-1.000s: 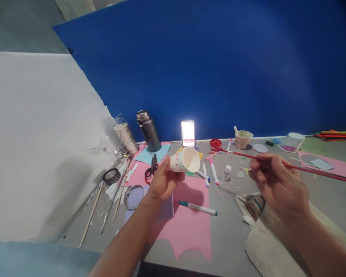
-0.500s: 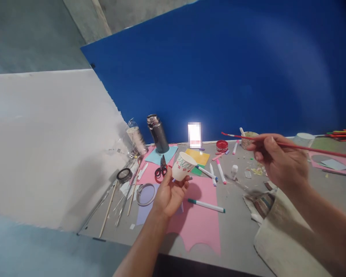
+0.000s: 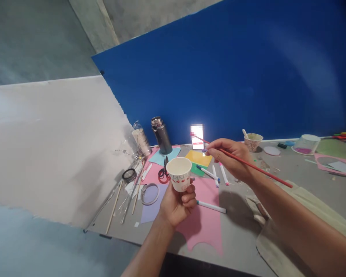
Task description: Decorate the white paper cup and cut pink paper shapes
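Head view: the left hand (image 3: 177, 207) is wrapped around the lower part of a white paper cup (image 3: 181, 185), fingers curled and closed on it, mouth facing up and toward the wearer. Red marks and a green zigzag decorate its side. The right hand (image 3: 230, 157), beyond the cup and to its right, pinches a long red brush (image 3: 265, 173) between thumb and fingers. The brush tip, well apart from the cup, overlaps a lit phone (image 3: 199, 132) behind it (blurred, so I can't tell whether the two touch).

Just left of the cup lie scissors (image 3: 163, 176) with red and black handles. A grey tape roll (image 3: 149, 203) sits left of it and nearer the wearer, and a white marker (image 3: 215, 207) lies to its right, on the near side. Pink paper (image 3: 207, 227) spreads out below the cup. Beyond the cup, a yellow sheet (image 3: 198, 157) lies a little to the right, while a dark flask (image 3: 162, 139) stands a little to the left. Well off to the cup's right there's a patterned tub (image 3: 252, 144) holding a white stick.
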Demonstrator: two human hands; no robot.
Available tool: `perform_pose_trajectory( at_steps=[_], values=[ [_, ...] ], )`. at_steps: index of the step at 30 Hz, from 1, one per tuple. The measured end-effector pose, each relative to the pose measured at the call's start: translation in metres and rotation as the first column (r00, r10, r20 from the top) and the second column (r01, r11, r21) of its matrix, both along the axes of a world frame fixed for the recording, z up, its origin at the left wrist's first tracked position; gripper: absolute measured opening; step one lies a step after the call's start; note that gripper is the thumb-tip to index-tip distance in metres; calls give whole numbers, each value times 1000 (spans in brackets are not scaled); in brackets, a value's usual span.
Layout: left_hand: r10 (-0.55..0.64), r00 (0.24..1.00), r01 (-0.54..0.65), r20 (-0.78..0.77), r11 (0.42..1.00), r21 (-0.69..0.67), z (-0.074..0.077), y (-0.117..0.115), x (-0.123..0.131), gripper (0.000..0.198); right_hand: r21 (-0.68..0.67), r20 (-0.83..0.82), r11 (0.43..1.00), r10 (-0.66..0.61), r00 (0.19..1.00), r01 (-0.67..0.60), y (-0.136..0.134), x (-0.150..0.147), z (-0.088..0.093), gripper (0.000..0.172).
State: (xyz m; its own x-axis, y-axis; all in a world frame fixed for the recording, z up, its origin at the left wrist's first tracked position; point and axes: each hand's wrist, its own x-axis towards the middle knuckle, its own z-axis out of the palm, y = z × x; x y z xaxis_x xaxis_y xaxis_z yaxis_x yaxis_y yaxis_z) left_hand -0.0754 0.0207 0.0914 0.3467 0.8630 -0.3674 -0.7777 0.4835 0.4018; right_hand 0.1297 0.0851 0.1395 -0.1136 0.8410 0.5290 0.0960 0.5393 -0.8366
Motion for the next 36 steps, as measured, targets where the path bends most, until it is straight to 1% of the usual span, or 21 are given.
perform_pose_trajectory(
  at_steps=[2,3,4,5,6,7,9,10,12,14,16,18,20,22,23,24,26,28,30,33,36],
  values=[
    [6,998,-4,-55,999,34,-4,1,2,48,2,38,1000,-2,999,2,-2,2,-3,12],
    [27,993,-19,-117,997,70,-6,2,3,44,2,52,1000,-9,999,9,-2,5,-4,13],
    [74,977,-47,-201,989,137,-9,3,4,41,4,59,1000,-24,998,23,-3,7,-4,13],
    [150,942,-80,-300,969,234,-10,4,6,39,8,61,999,-44,997,43,-4,11,-4,13],
    [257,883,-112,-394,928,355,-11,5,7,37,12,58,998,-66,996,65,-4,14,-4,13],
    [379,799,-129,-467,866,483,-10,5,7,36,13,48,996,-87,995,87,-3,17,-4,13],
    [590,606,-98,-533,721,686,-7,5,5,35,3,13,993,-119,993,119,0,21,-6,14],
    [652,525,-55,-547,668,742,-5,4,3,37,-5,-3,992,-127,992,127,3,22,-7,14],
    [718,413,45,-561,599,800,0,3,-1,41,-10,-16,992,-126,992,126,8,24,-10,14],
    [748,350,127,-564,559,819,2,1,-5,46,-6,-10,994,-112,994,112,13,23,-13,13],
    [771,320,144,-550,534,833,2,-1,-9,50,-10,-17,995,-96,995,96,15,23,-15,14],
    [796,308,99,-520,517,850,2,-3,-12,51,-16,-35,995,-98,995,97,15,24,-15,15],
    [825,289,76,-485,486,871,2,-5,-15,49,-5,-42,994,-113,993,113,13,24,-14,15],
    [846,256,118,-468,453,884,7,-5,-21,48,21,-35,991,-129,991,130,12,26,-12,14],
    [849,243,143,-470,448,883,12,-3,-25,49,33,-33,991,-131,991,132,11,27,-10,14],
    [845,237,158,-480,454,877,17,0,-29,49,44,-34,990,-133,991,134,10,28,-9,14],
    [816,255,151,-518,496,855,29,12,-39,51,70,-47,986,-151,987,154,8,31,-5,15],
    [760,309,178,-571,544,820,41,28,-49,51,83,-77,980,-177,981,183,7,35,-1,16],
    [696,396,210,-599,566,797,48,45,-57,51,68,-125,978,-187,975,196,6,39,4,17],
    [605,538,210,-586,578,789,50,61,-63,50,13,-233,985,-164,958,172,8,44,11,17],
    [543,625,166,-562,610,775,45,62,-62,52,-31,-429,994,-107,897,104,18,45,12,24]
  ],
)
